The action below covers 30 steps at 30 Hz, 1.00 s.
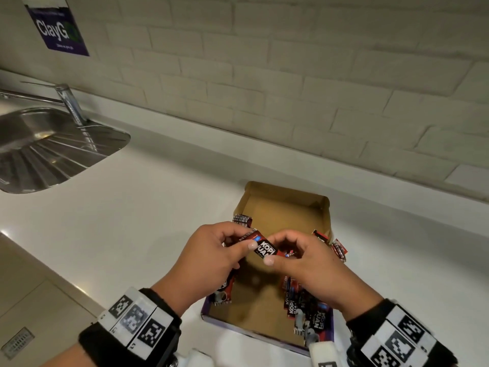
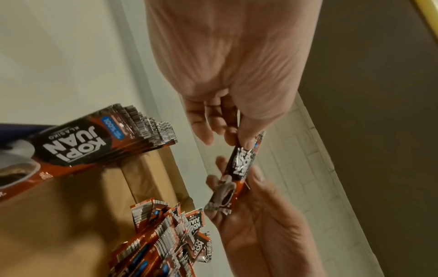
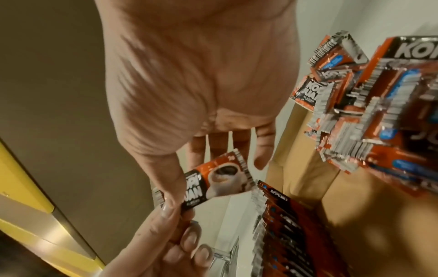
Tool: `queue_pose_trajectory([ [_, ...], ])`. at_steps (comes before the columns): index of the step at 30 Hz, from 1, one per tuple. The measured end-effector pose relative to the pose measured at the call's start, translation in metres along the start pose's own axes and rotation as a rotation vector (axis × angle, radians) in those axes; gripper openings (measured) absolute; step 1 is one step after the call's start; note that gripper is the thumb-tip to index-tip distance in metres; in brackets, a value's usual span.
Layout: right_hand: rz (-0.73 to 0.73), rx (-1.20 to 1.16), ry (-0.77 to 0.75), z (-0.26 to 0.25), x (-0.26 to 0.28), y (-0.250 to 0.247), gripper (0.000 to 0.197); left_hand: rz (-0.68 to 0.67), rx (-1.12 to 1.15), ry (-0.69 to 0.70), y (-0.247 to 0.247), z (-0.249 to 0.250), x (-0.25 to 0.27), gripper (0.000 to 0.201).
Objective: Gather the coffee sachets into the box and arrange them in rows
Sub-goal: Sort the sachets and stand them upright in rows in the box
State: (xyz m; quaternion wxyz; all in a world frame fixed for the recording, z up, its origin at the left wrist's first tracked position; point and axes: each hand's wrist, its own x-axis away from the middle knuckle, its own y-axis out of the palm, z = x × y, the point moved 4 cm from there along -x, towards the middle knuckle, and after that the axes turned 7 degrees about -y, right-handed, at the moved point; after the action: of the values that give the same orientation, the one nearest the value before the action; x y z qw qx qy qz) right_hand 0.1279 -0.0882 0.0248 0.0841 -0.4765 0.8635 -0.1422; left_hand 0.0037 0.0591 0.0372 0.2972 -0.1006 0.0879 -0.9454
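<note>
1. Both grips are closed on one coffee sachet (image 1: pixel 265 249): my left hand (image 1: pixel 211 256) pinches its left end between thumb and fingers, my right hand (image 1: pixel 308 263) pinches the other end, and it hangs above the middle of the box (image 1: pixel 284 205).
2. I see a white table (image 1: pixel 148 207) running along a pale brick-tiled wall (image 1: pixel 291 75), with a purple poster (image 1: pixel 59 27) high on the wall at the left.
3. A steel sink (image 1: pixel 53 144) with a ribbed drainer and a tap (image 1: pixel 70 104) is set into the table's far left corner, well apart from the box.
4. My hands and wrist bands hide much of the box's near half in the head view.
5. The open cardboard box sits near the table's front edge. A neat row of sachets (image 2: pixel 123 131) leans along its left wall; a looser bunch of sachets (image 3: pixel 355 121) crowds the right side, some poking over the right rim. The far part of the floor shows bare cardboard.
</note>
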Motion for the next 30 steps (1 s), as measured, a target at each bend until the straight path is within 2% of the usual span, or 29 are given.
queue_pose_trajectory([
  [2, 0.049, -0.084, -0.013, 0.000, -0.001, 0.002, 0.011, -0.003, 0.015, 0.001, 0.004, 0.002, -0.001, 0.016],
  [5, 0.132, -0.066, -0.016, 0.006, -0.005, 0.003, 0.012, 0.020, 0.094, -0.012, 0.004, 0.000, -0.002, 0.011],
  [9, 0.108, -0.051, -0.011, 0.008, -0.005, 0.011, 0.016, -0.006, 0.021, 0.022, -0.002, -0.004, -0.004, 0.020],
  [12, 0.004, 0.020, 0.013, 0.007, -0.004, 0.018, 0.012, 0.016, -0.093, 0.067, -0.015, -0.002, -0.001, 0.022],
  [15, -0.137, 0.182, 0.037, 0.016, -0.005, 0.028, 0.018, 0.053, -0.151, 0.090, -0.033, -0.005, 0.004, 0.022],
  [20, -0.315, 0.436, 0.155, 0.034, -0.008, 0.054, 0.039, 0.079, -0.316, 0.020, -0.050, -0.031, 0.012, 0.011],
  [24, -0.422, 0.665, 0.157, 0.044, -0.012, 0.077, 0.043, 0.084, -0.373, -0.018, -0.046, -0.053, 0.018, 0.013],
  [30, -0.517, 0.764, 0.087, 0.052, -0.014, 0.103, 0.052, 0.103, -0.362, -0.069, -0.043, -0.076, 0.021, 0.017],
])
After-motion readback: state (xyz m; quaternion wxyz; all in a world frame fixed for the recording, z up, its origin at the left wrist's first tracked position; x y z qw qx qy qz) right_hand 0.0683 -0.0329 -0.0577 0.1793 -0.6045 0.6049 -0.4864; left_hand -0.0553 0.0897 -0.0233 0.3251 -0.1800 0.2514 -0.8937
